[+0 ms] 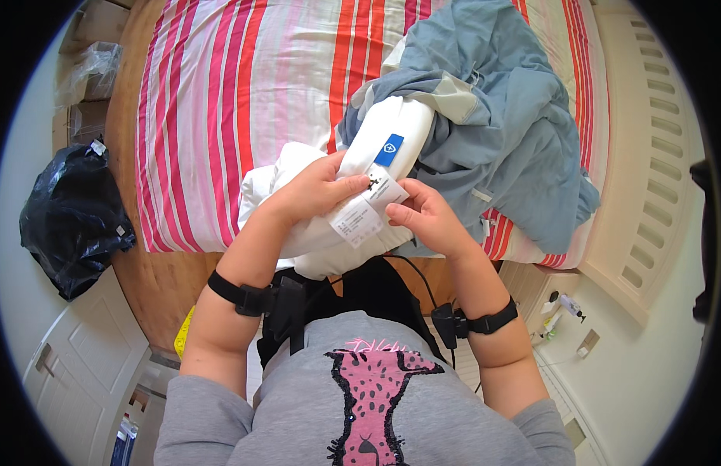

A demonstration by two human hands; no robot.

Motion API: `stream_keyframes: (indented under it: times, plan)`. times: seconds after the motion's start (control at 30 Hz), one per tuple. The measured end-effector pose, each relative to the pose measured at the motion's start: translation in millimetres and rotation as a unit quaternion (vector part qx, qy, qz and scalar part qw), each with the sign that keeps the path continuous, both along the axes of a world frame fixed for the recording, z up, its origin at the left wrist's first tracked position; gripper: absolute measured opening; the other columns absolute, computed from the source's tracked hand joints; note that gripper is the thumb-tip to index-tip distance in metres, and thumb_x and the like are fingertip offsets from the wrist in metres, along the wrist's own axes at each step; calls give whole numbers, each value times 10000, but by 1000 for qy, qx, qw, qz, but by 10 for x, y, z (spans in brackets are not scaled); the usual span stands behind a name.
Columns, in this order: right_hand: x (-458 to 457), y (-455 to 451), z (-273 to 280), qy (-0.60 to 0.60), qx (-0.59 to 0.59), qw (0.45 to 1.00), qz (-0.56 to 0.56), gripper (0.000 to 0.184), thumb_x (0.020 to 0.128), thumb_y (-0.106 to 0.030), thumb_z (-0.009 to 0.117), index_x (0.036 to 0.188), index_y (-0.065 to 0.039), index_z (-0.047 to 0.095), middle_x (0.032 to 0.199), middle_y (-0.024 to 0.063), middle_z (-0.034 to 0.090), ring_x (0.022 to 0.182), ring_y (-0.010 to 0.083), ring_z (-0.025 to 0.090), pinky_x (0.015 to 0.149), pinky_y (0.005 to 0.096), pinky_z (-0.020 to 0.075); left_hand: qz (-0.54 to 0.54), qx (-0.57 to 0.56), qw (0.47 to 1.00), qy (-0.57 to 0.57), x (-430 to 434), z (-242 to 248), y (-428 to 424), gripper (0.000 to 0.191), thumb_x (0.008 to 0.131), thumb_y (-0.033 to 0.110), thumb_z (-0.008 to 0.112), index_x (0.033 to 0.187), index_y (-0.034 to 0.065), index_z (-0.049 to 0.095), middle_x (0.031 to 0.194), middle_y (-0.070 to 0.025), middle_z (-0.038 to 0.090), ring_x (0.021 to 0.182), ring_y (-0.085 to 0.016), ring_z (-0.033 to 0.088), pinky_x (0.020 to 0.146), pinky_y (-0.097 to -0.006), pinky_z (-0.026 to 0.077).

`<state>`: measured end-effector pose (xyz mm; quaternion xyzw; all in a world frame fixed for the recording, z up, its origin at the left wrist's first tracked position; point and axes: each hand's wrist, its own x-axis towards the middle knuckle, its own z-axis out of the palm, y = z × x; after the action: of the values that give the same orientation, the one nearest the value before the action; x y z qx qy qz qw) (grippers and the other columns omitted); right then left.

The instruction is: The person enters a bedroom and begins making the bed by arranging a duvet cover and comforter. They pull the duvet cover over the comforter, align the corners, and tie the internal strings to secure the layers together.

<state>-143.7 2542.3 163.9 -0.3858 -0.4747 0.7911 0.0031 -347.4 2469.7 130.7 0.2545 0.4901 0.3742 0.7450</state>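
Observation:
A white padded bedding piece (415, 125) lies before me at the near edge of the bed, with a small blue tag (389, 149) bearing a white shield and cross sewn on its side. My left hand (322, 186) grips this bedding, its thumb pressing on a white care label (358, 222) that bears printed writing. On the label's right edge are the bent fingers and thumb of my right hand (427, 215). More white fabric (290, 157) bunches below and left of my left hand; whether it is one piece with the padded part, I cannot tell.
A crumpled blue-grey fabric cover (512, 128) is heaped on the striped bed sheet (284, 76), against the bedding's far end. The slatted headboard (645, 175) stands to the right. At left are a black plastic bag (75, 215) and a white door (86, 355). A black cable (421, 274) hangs near my right forearm.

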Motion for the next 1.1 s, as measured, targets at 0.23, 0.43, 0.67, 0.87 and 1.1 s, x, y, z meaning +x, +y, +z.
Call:
stream_keyframes:
  times: [0.23,0.43,0.67,0.87,1.1]
  plan:
    - [89,47,-101,-4,-19,1000,24,216,925,-210,523,1048,-47,592,926,-26,575,848,55,513,756,238,449,6,36,998,47,36,-18,-6,326,890,198,586,1154,11,549,1000,-58,625,885,-114,577,777,-271,463]
    - [110,30,-143,13,-35,999,10,213,926,-207,526,1044,-43,593,936,-24,579,863,53,522,775,238,458,2,12,999,49,58,-43,-5,292,900,188,556,1130,10,569,975,-47,628,867,-104,571,768,-263,461]
    - [79,35,-160,28,-36,998,46,193,909,-165,543,1009,-7,591,887,-23,586,818,47,518,725,222,437,-7,-13,999,29,2,-28,53,271,907,194,543,1109,22,595,933,-29,634,824,-87,573,732,-255,464]
    - [3,32,-125,41,-54,997,32,163,900,-134,547,977,0,596,889,-20,590,812,41,514,714,220,428,-38,-44,998,26,-116,-23,109,285,917,190,530,1123,1,583,931,-19,629,810,-72,577,714,-241,470]
    - [59,313,-102,-2,63,994,91,167,903,-149,556,997,-15,590,895,-24,589,829,56,519,747,231,434,-30,-35,999,26,-70,-82,130,301,921,204,532,1138,2,583,949,-26,630,818,-72,579,714,-244,472]
